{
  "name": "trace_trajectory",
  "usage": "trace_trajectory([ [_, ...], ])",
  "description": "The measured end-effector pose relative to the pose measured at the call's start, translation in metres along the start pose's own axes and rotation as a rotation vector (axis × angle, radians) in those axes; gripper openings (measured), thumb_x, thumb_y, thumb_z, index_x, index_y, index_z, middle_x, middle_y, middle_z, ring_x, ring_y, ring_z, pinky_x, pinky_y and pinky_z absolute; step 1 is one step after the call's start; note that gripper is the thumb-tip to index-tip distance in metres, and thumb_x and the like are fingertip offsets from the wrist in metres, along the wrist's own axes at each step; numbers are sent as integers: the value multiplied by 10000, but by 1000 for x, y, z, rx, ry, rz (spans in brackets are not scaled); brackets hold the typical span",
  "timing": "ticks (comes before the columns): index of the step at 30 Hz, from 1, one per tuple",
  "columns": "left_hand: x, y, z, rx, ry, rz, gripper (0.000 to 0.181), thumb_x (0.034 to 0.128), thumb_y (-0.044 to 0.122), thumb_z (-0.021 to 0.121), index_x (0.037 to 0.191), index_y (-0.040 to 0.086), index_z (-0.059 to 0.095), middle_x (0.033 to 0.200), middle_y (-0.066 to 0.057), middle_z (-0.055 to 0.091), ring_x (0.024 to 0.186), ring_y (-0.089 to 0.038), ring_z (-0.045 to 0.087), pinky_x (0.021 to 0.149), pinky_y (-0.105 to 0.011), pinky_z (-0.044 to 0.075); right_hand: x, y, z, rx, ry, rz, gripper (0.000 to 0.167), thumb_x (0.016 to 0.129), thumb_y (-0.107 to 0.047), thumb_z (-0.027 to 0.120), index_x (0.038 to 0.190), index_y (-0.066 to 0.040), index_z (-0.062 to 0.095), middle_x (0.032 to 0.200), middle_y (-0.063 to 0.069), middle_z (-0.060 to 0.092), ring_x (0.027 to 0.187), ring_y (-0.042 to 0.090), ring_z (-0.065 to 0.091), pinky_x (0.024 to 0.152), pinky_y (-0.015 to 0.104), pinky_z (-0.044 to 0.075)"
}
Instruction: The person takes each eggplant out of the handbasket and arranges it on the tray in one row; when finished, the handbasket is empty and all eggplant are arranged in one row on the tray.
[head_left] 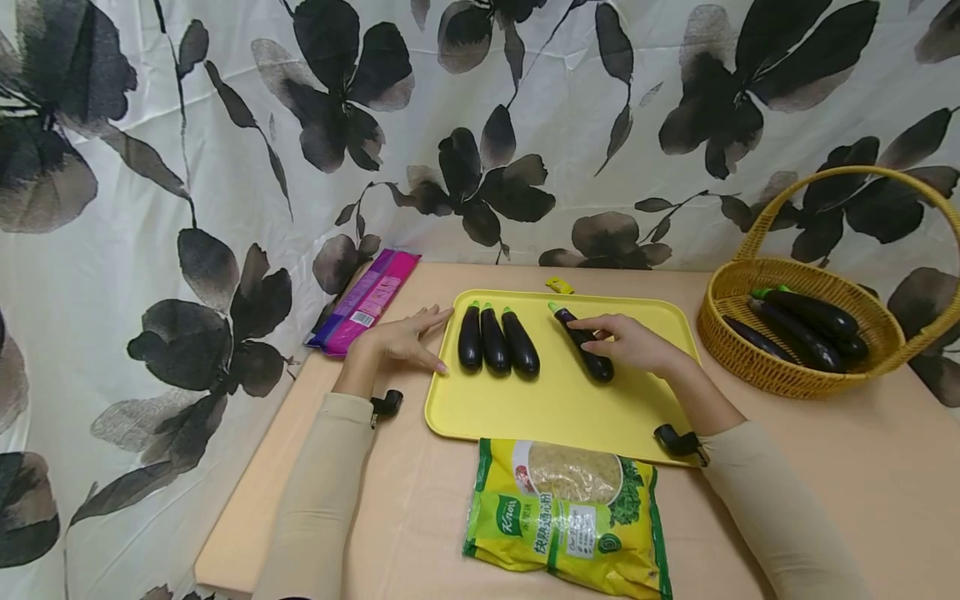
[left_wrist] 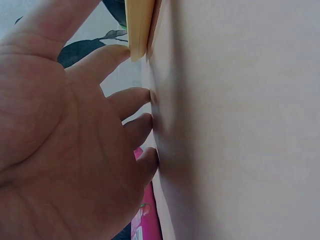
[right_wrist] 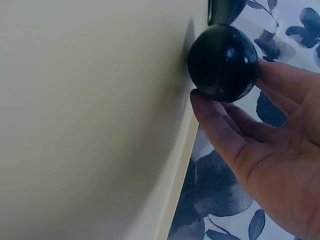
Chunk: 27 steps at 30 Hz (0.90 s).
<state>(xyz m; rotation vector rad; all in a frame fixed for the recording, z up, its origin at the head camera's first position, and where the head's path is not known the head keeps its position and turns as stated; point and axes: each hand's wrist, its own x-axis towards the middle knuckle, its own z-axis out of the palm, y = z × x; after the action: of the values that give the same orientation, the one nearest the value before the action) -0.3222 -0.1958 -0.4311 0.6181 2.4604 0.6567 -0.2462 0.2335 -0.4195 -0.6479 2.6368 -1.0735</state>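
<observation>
A dark purple eggplant (head_left: 597, 367) with a green tip lies slanted on the right half of the yellow tray (head_left: 525, 412). My right hand (head_left: 628, 342) holds it from its right side; in the right wrist view, thumb and fingers pinch the round end of the eggplant (right_wrist: 222, 62). To its left, three more eggplants (head_left: 495, 342) lie side by side on the tray. My left hand (head_left: 397, 340) rests at the tray's left edge with fingers spread. The left wrist view has a fingertip touching the tray rim (left_wrist: 139, 30) and other fingertips on the table.
A wicker basket (head_left: 757, 367) with several eggplants (head_left: 806, 333) stands right of the tray. In front lies a yellow-green Knorr bag (head_left: 570, 517). A pink-purple packet (head_left: 367, 300) sits behind the left hand, and a small yellow wrapper (head_left: 559, 285) behind the tray. Floral curtain (head_left: 480, 125) hangs behind.
</observation>
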Motion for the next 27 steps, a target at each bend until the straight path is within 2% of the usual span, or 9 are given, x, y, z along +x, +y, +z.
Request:
trace_trajectory([
  [5, 0, -1, 0, 1, 5, -4, 1304, 673, 590, 933, 1683, 330, 151, 1772, -78, -33, 1631, -312, -102, 1298, -598, -49, 5, -6, 1, -40, -61, 7, 443, 1059, -125, 595, 1497, -66, 565, 1463, 180, 604, 1054, 251, 595, 813, 332, 471],
  [7, 0, -1, 0, 2, 5, -3, 1301, 675, 595, 930, 1683, 328, 151, 1771, -82, -35, 1631, -315, -104, 1296, -602, -52, 7, -8, 1, -54, -81, 3, 440, 1062, -130, 592, 1494, -53, 564, 1448, 191, 609, 957, 246, 573, 764, 329, 454],
  [10, 0, -1, 0, -1, 4, -1, 1297, 681, 591, 929, 1684, 320, 153, 1771, -86, -38, 1629, -322, -108, 1294, -606, -56, 11, -10, 2, -73, -102, -6, 434, 1064, -151, 598, 1483, -40, 572, 1447, 194, 611, 933, 241, 556, 758, 338, 442],
  [14, -1, -1, 0, 0, 4, 6, 1289, 691, 581, 927, 1686, 300, 156, 1770, -94, -41, 1625, -350, -108, 1286, -623, -58, 16, -14, 3, -106, -115, -25, 443, 1055, -188, 623, 1471, -41, 584, 1455, 187, 614, 1043, 222, 595, 840, 356, 463],
  [18, -1, -1, 1, 5, 5, 5, 1290, 689, 585, 926, 1686, 305, 155, 1771, -89, -39, 1626, -350, -104, 1288, -622, -53, 21, -18, 6, -123, -148, -13, 509, 1052, -217, 631, 1521, -50, 527, 1274, 220, 666, 767, 182, 502, 725, 342, 421],
  [20, -1, -1, 1, 7, 4, 6, 1292, 689, 591, 924, 1686, 306, 152, 1770, -90, -38, 1626, -346, -103, 1289, -621, -50, 23, -19, 7, -132, -160, -1, 548, 1048, -231, 638, 1546, -53, 493, 1258, 210, 659, 745, 170, 451, 706, 333, 390],
  [22, 0, -2, 1, 9, 3, 8, 1294, 688, 596, 921, 1686, 306, 150, 1770, -95, -38, 1627, -341, -105, 1289, -620, -53, 24, -20, 9, -143, -168, 4, 580, 1045, -245, 646, 1563, -55, 467, 1263, 209, 646, 796, 180, 480, 732, 335, 398],
  [25, 1, -2, 1, 6, 4, 2, 1297, 682, 599, 924, 1685, 319, 150, 1771, -81, -33, 1631, -318, -101, 1296, -605, -47, 26, -21, 11, -159, -148, -16, 588, 1041, -257, 654, 1558, -45, 470, 1405, 195, 595, 957, 232, 549, 807, 369, 445],
  [27, 1, -3, 1, 4, 6, 0, 1298, 679, 600, 925, 1684, 325, 151, 1771, -76, -29, 1633, -306, -100, 1299, -596, -46, 28, -21, 12, -160, -132, -30, 586, 1037, -256, 663, 1546, -32, 482, 1420, 211, 583, 1028, 280, 590, 856, 414, 488],
])
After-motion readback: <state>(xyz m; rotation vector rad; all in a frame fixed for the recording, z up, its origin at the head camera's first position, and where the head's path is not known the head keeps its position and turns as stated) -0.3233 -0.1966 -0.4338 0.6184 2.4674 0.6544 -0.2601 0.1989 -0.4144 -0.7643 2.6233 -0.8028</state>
